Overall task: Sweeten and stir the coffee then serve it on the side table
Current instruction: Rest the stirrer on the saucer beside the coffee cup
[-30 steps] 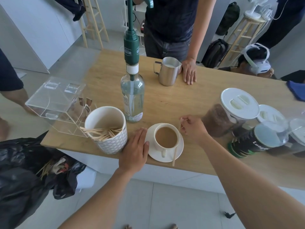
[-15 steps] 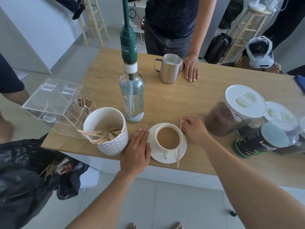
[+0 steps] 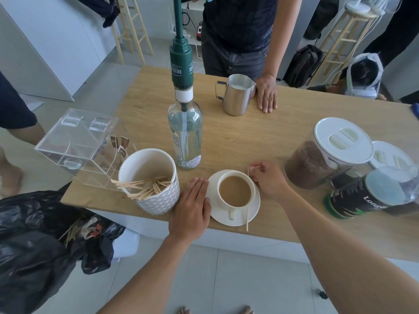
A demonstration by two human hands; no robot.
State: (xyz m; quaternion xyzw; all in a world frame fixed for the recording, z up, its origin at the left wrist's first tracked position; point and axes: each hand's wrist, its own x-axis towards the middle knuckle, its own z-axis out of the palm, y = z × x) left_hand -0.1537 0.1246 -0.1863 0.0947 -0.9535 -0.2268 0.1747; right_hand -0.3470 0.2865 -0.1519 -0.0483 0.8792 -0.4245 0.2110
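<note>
A white cup of milky coffee stands on a white saucer near the front edge of the wooden table. A thin wooden stirrer lies across the saucer's right side, its lower end sticking out over the rim. My right hand sits just right of the cup, fingers curled and pinching the stirrer's upper end. My left hand lies flat on the table with straight fingers, touching the saucer's left rim. A clear syrup bottle with a tall green pump stands behind the cup.
A patterned pot of wooden stirrers stands left of my left hand, and a clear acrylic box beyond it. A steel milk jug and another person's hand are at the back. Lidded jars and a dark tin crowd the right. A black bin bag hangs below left.
Both hands keep their places beside the saucer. Only the view has shifted slightly.
</note>
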